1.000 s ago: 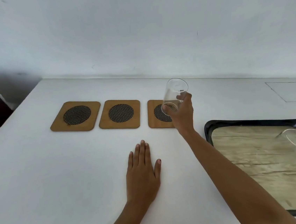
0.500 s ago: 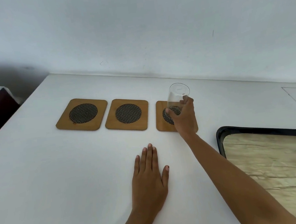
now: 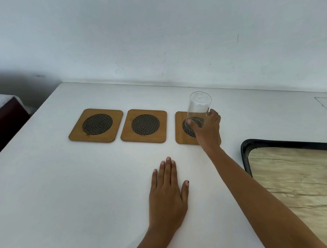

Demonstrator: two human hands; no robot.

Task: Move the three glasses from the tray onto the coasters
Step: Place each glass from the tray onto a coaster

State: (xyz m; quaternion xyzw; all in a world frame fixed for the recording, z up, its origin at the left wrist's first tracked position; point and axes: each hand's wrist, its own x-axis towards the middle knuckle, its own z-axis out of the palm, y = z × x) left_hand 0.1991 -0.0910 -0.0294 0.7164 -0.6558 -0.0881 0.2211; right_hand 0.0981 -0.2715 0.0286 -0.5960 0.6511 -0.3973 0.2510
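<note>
Glass (image 3: 199, 108) is lower now, base on the 3 o'clock coaster (image 3: 181, 131); right hand (image 3: 207, 128) fingers (image 3: 189, 122) grip it, left hand (image 3: 167, 194) flat, open.

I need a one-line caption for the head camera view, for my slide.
Right hand sets a clear glass on the rightmost of three wooden coasters; left hand rests flat on the white table.

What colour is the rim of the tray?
Black, seen in the head view on the tray.
</note>
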